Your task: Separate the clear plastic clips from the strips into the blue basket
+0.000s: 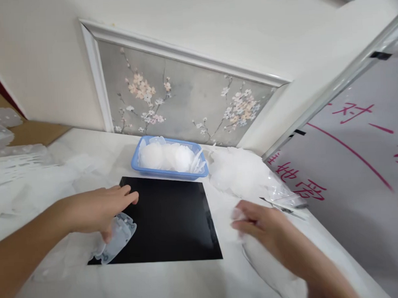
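Observation:
My left hand (pixel 99 209) is over the left edge of a black mat (pixel 169 220), its fingers spread. Under its thumb, a translucent plastic piece (pixel 119 240) lies on the mat's lower left corner. To the right of the mat, my right hand (pixel 258 221) is closed, with finger and thumb pinched on a whitish, see-through item that is blurred. Below that hand is a clear bag (pixel 265 267) of white material, partly hidden by the wrist.
A blue basket (pixel 169 173) of white pieces stands behind the mat. Right of it lies a plastic bag (pixel 241 171) of white pieces, near a dark tool (pixel 285 210). Translucent sheets (pixel 38 178) cover the left side. A whiteboard (pixel 348 182) stands right.

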